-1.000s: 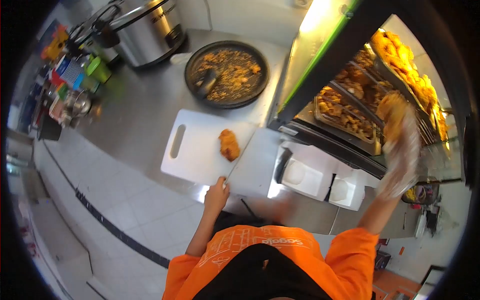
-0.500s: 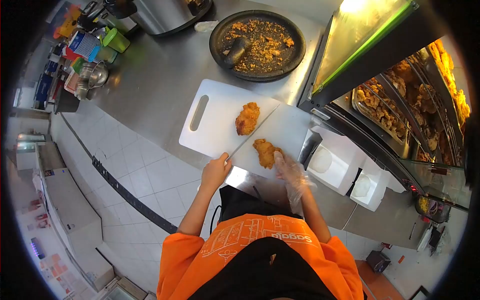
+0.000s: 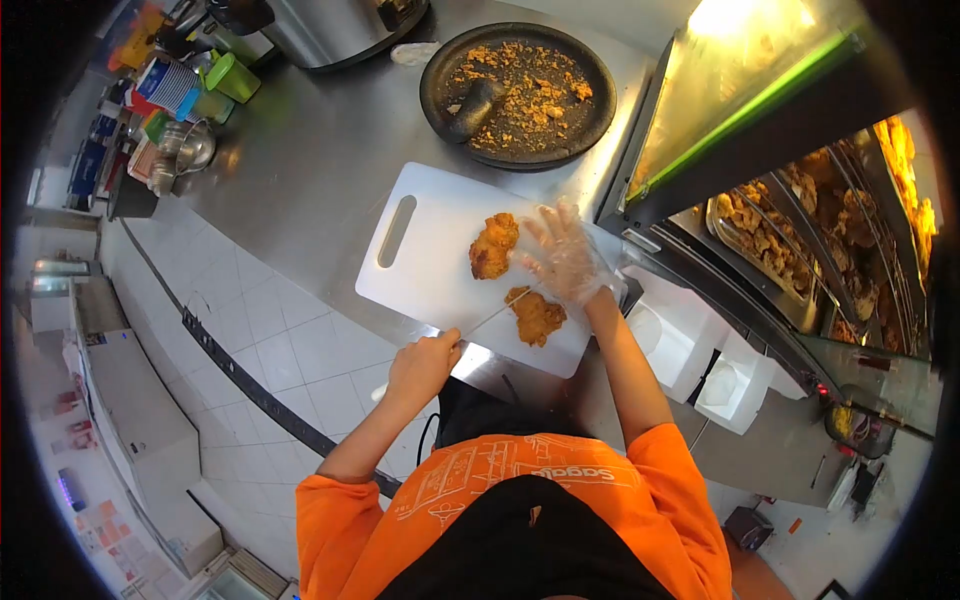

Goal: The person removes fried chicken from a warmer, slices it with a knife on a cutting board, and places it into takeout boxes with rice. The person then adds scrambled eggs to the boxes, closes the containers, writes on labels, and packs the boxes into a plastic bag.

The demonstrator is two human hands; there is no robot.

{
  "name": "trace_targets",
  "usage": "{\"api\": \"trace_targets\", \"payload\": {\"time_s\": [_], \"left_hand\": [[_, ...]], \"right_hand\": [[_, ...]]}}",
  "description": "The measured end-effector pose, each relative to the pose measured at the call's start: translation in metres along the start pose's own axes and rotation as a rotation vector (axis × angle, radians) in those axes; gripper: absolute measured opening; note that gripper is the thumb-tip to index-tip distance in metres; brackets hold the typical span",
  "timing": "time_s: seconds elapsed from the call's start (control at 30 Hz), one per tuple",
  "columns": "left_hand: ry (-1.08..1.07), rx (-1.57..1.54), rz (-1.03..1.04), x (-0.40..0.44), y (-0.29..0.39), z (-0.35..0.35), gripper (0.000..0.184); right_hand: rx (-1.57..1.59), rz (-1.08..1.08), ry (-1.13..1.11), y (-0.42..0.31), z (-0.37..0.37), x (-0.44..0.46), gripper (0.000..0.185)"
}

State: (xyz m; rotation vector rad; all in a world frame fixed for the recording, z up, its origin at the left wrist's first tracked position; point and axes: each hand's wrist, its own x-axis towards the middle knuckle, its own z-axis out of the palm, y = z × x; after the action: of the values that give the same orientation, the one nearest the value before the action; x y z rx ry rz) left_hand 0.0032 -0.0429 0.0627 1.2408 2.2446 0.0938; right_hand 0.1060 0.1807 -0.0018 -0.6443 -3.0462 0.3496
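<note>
On the white cutting board point(image 3: 425, 250) lie two pieces of fried chicken, an upper piece point(image 3: 493, 246) and a lower piece point(image 3: 537, 318). My left hand point(image 3: 422, 368) is closed round the handle of a knife point(image 3: 492, 318) at the board's near edge, and the blade reaches to the lower piece. My right hand point(image 3: 562, 252), in a clear plastic glove, is spread over the board's right part, just right of the upper piece and above the lower one. Nothing shows in its fingers.
A dark stone mortar point(image 3: 518, 95) with crumbs and a pestle stands behind the board. To the right are a lit display case point(image 3: 760, 110) with fried chicken and open white boxes point(image 3: 735, 385). Cups point(image 3: 232, 78) and a large metal pot point(image 3: 340, 30) stand back left.
My right hand brought the lower piece from the display case to the board, let it go and moved up, fingers spread. The knife has shifted toward the lower piece.
</note>
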Motion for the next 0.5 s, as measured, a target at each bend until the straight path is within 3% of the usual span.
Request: {"api": "trace_targets", "payload": {"time_s": [0.07, 0.17, 0.5], "left_hand": [[-0.026, 0.009, 0.002, 0.003, -0.009, 0.004, 0.015], [-0.048, 0.000, 0.004, 0.001, -0.006, -0.007, 0.015], [-0.167, -0.024, -0.051, 0.008, 0.002, -0.004, 0.015]], "right_hand": [[0.001, -0.048, -0.146, 0.000, 0.013, 0.012, 0.059], [0.177, 0.053, -0.196, 0.003, 0.014, 0.024, 0.070], [0.143, 0.158, -0.071, 0.010, 0.045, 0.036, 0.071]]}}
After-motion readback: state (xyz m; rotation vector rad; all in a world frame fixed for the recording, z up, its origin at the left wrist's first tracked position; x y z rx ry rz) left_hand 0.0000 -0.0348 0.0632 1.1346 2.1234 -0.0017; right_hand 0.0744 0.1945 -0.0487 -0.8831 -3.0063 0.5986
